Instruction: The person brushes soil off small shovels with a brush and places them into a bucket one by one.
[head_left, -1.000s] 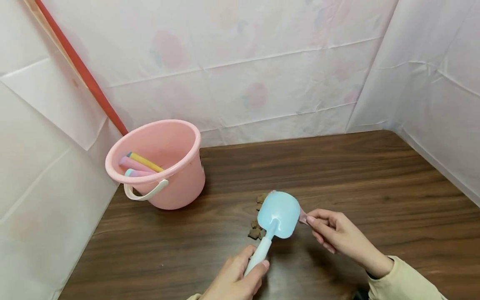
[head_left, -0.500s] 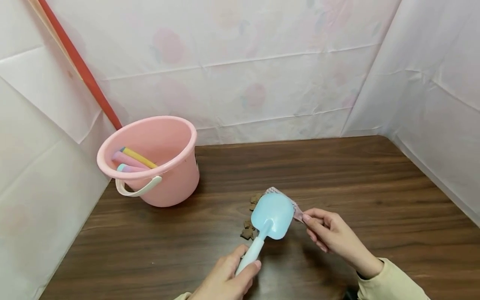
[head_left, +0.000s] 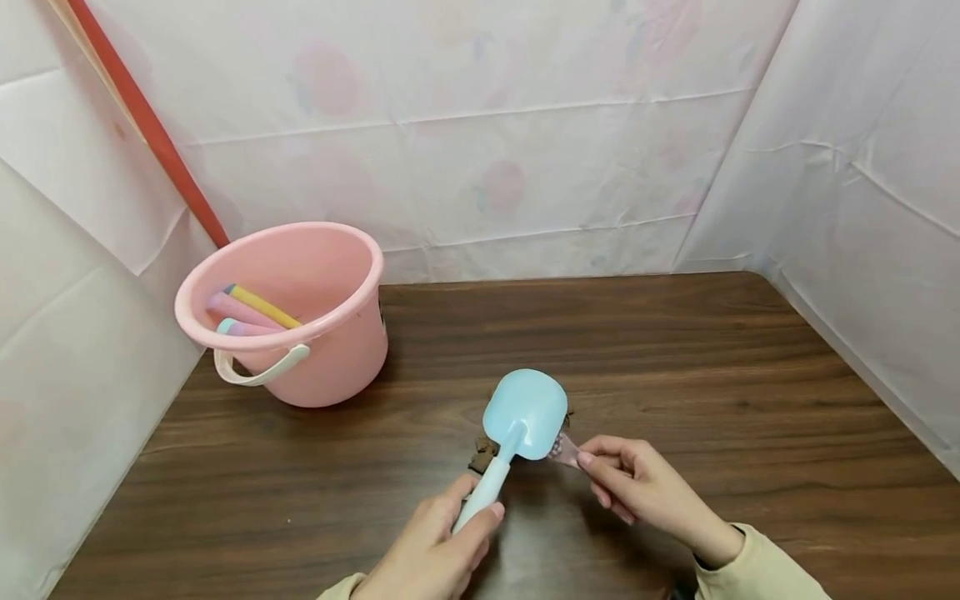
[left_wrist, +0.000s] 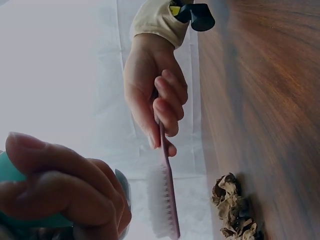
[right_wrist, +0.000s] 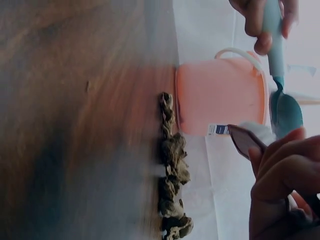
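Note:
My left hand (head_left: pixel 435 533) grips the white handle of a light blue shovel (head_left: pixel 527 408), its blade held above the table. My right hand (head_left: pixel 645 492) pinches the handle of a small mauve brush (head_left: pixel 566 451); in the head view the shovel hides most of its head. The left wrist view shows the brush (left_wrist: pixel 169 200) raised off the wood, white bristles towards the left hand. Brown crumpled pieces like dry leaves (head_left: pixel 483 457) lie on the table, partly covered by the blade. In the right wrist view these leaves (right_wrist: pixel 174 160) form a row.
A pink bucket (head_left: pixel 330 362) with a white handle stands at the back left, holding pink and yellow sticks (head_left: pixel 262 306). A red pole (head_left: pixel 150 125) leans behind it. Pale sheeting (head_left: pixel 487 125) walls the wooden table (head_left: pixel 712 358) at the back and sides.
The brush has come nearer and its head has gone from the shovel's far right edge to mostly behind the blade. Leaves now show right of the blade. The whole head view has shifted slightly.

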